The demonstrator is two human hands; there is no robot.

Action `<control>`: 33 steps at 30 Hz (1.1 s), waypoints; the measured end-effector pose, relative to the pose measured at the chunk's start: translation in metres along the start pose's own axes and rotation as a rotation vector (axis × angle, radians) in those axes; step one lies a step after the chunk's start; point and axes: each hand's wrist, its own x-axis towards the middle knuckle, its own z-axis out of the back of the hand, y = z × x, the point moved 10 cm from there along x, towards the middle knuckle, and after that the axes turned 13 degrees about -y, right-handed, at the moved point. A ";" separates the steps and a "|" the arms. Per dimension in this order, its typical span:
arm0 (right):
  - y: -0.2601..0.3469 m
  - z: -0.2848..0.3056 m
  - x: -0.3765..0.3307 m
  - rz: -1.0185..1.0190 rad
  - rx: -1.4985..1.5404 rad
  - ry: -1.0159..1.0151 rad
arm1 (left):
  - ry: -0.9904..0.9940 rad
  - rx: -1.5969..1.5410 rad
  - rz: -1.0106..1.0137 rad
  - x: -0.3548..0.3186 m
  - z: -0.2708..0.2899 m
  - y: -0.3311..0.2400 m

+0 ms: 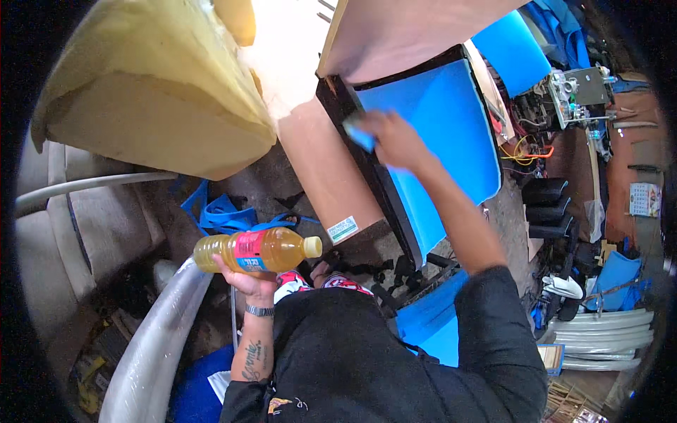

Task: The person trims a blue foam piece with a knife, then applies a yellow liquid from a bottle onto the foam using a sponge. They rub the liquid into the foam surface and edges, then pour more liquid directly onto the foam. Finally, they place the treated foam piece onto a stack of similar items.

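My left hand (pixel 248 283) is closed round a clear plastic bottle (pixel 215 255) of amber liquid, which lies nearly level with its pale cap on to the right. A pink and blue label wraps its middle. Smeared by motion, my right hand (pixel 395 139) grips a small light-blue piece (pixel 360 137), perhaps foam or cloth; its exact kind is unclear. That piece is over the black edge strip (pixel 374 185) of a panel. Bright blue sheeting (pixel 441 116) covers the panel's face, beneath my right forearm.
Yellowish foam (pixel 162 106) bulges at the upper left, near a tan board (pixel 328 166). A plastic-wrapped roll (pixel 151 345) stands at the lower left beside grey seats (pixel 49 211). Blue scraps (pixel 222 215) lie on the floor. White tubing (pixel 599 338) is stacked at the right.
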 end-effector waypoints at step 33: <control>0.043 0.058 -0.275 -1.055 2.205 -0.799 | 1.066 0.587 -0.326 -0.257 -0.313 0.116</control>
